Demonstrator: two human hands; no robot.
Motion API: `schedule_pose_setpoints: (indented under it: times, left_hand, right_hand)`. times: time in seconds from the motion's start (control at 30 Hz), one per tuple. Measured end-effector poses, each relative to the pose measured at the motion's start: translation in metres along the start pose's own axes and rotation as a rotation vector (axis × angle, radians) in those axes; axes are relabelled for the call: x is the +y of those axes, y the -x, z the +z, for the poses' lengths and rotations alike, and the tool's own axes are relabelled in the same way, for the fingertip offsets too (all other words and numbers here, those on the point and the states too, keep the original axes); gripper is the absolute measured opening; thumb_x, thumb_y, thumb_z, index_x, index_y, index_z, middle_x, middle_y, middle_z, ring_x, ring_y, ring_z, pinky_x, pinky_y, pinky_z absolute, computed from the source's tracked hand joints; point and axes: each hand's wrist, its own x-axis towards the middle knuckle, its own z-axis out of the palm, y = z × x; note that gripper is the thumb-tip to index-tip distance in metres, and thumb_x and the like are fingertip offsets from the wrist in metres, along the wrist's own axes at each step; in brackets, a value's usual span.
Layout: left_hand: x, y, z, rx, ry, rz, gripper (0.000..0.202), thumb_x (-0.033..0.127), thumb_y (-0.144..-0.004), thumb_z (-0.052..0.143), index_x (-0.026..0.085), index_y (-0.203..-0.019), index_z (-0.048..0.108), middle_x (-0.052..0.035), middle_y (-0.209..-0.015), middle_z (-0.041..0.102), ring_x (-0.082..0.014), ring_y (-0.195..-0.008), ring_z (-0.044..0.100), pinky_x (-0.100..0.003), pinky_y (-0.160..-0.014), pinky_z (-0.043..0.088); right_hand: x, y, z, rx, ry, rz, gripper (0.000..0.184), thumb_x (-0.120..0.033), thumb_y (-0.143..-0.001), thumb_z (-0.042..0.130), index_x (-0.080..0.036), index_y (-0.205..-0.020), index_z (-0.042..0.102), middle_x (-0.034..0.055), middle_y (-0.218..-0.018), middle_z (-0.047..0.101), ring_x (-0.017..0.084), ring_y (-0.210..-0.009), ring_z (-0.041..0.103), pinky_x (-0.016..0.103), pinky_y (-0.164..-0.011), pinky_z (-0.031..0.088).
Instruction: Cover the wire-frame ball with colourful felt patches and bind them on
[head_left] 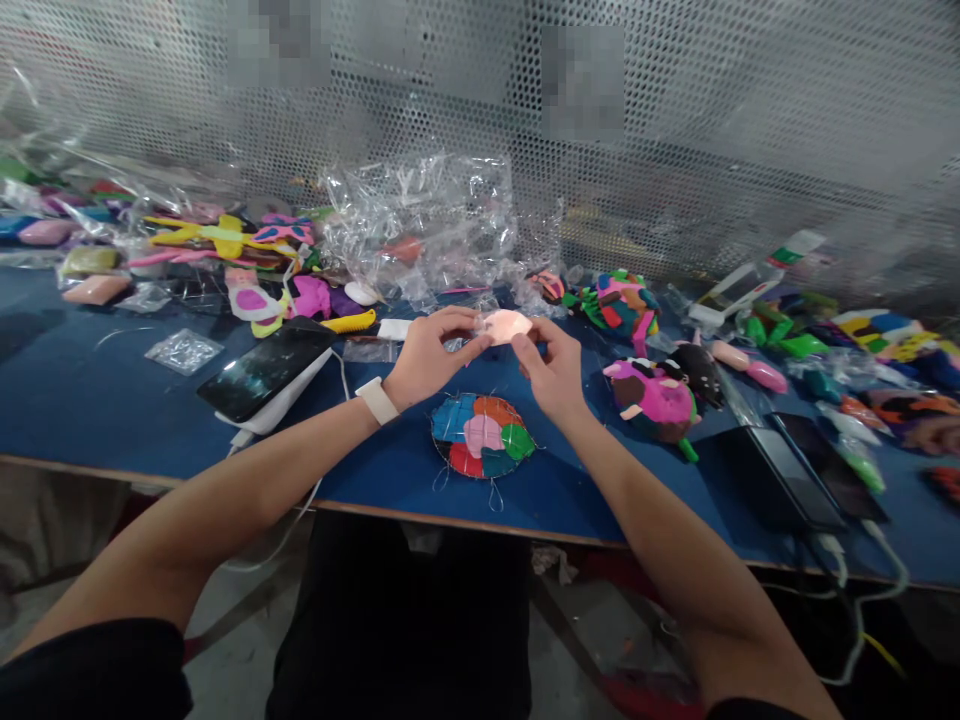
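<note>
Between my two hands, above the blue table, is a flat piece of pale pink modelling clay [507, 326]. My left hand [437, 352] pinches its left end between thumb and fingers, where a bit of clear film seems to cling. On its right end, the thumb and fingers of my right hand [551, 362] are closed. Just below them lies a wire frame turtle-like shape [484, 437] filled with blue, orange, green, red and pink clay patches. Wire loops stick out of its lower edge, and neither hand touches it.
Left of my hands a phone [270, 370] rests on a white stand with a cable. Crumpled clear bags [442, 220] line the perforated metal wall. Clay animals, including a magenta one [656, 395], stand at right near a dark power bank [772, 475]. The table's front edge [480, 520] runs before my lap.
</note>
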Motion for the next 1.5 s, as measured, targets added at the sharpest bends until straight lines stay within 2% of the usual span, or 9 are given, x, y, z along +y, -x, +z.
schedule_pose_setpoints:
  times: [0.13,0.27,0.43,0.6,0.93,1.2,1.33,1.4,1.5]
  left_hand:
    - [0.001,0.000,-0.003,0.003,0.049,-0.022,0.021,0.035,-0.095,0.083,0.020,-0.111,0.086,-0.0141,-0.133,0.082,-0.0257,-0.120,0.079,-0.046,-0.103,0.067]
    - [-0.004,0.000,0.000,0.002,0.260,-0.144,0.033,0.041,-0.094,0.087,0.022,-0.121,0.085,-0.0119,-0.133,0.084,-0.0258,-0.123,0.079,-0.048,-0.112,0.064]
    - [-0.007,-0.001,0.004,0.024,0.485,-0.300,0.043,0.057,-0.093,0.089,0.022,-0.119,0.086,-0.0113,-0.129,0.085,-0.0246,-0.120,0.079,-0.043,-0.106,0.065]
    - [-0.009,0.001,0.006,0.023,0.552,-0.324,0.043,0.054,-0.084,0.097,0.023,-0.112,0.085,-0.0075,-0.115,0.085,-0.0210,-0.106,0.079,-0.040,-0.100,0.066]
    - [-0.003,0.002,0.005,-0.021,0.421,-0.200,0.045,0.039,-0.078,0.101,0.021,-0.113,0.078,-0.0053,-0.112,0.082,-0.0166,-0.095,0.075,-0.034,-0.090,0.064]
    - [0.001,0.001,0.001,-0.103,0.282,-0.104,0.042,0.038,-0.086,0.096,0.019,-0.117,0.073,-0.0060,-0.107,0.081,-0.0164,-0.092,0.075,-0.033,-0.084,0.066]
    - [-0.006,-0.001,-0.001,0.004,0.149,-0.038,0.026,0.043,-0.102,0.080,0.020,-0.114,0.079,-0.0118,-0.123,0.081,-0.0174,-0.100,0.077,-0.031,-0.083,0.066]
    - [-0.009,-0.002,-0.003,0.102,0.047,0.018,0.022,0.040,-0.101,0.081,0.020,-0.109,0.080,-0.0131,-0.132,0.077,-0.0190,-0.109,0.076,-0.031,-0.086,0.066]
    - [-0.009,-0.005,-0.009,0.136,-0.042,0.124,0.016,0.034,-0.096,0.085,0.020,-0.102,0.079,-0.0097,-0.121,0.075,-0.0179,-0.106,0.073,-0.032,-0.087,0.064]
  right_hand:
    - [-0.004,0.003,0.000,-0.022,0.104,-0.037,0.060,-0.086,-0.098,0.062,-0.028,-0.101,0.074,0.0019,-0.076,0.060,0.020,-0.070,0.053,0.037,-0.064,0.043]
    - [-0.001,0.004,0.001,-0.084,0.158,-0.050,0.060,-0.085,-0.102,0.055,-0.028,-0.107,0.074,0.0038,-0.082,0.066,0.023,-0.076,0.058,0.038,-0.069,0.046]
    - [-0.001,0.003,-0.001,-0.117,0.190,-0.078,0.056,-0.080,-0.104,0.058,-0.027,-0.102,0.075,0.0037,-0.081,0.068,0.022,-0.077,0.059,0.038,-0.072,0.046]
    - [0.001,0.003,-0.003,-0.111,0.206,-0.100,0.055,-0.077,-0.107,0.056,-0.027,-0.087,0.066,0.0020,-0.078,0.064,0.021,-0.077,0.058,0.038,-0.076,0.047]
    - [-0.009,0.004,-0.002,-0.096,0.156,-0.120,0.063,-0.083,-0.103,0.060,-0.025,-0.076,0.060,-0.0007,-0.070,0.055,0.018,-0.069,0.050,0.035,-0.069,0.042]
    - [-0.002,0.002,-0.001,-0.064,0.090,-0.159,0.067,-0.082,-0.096,0.072,-0.023,-0.065,0.063,-0.0031,-0.059,0.048,0.013,-0.058,0.041,0.032,-0.058,0.035]
    - [0.000,0.003,-0.001,-0.047,0.092,-0.168,0.062,-0.077,-0.099,0.073,-0.022,-0.070,0.068,-0.0029,-0.060,0.051,0.013,-0.058,0.042,0.032,-0.059,0.036]
    - [0.002,0.003,-0.002,-0.016,0.091,-0.161,0.061,-0.075,-0.098,0.074,-0.022,-0.069,0.069,-0.0030,-0.060,0.051,0.013,-0.058,0.042,0.032,-0.060,0.037]
    - [0.009,0.001,-0.007,-0.080,0.041,-0.168,0.057,-0.075,-0.096,0.077,-0.023,-0.074,0.073,-0.0030,-0.061,0.054,0.013,-0.058,0.044,0.032,-0.058,0.037]
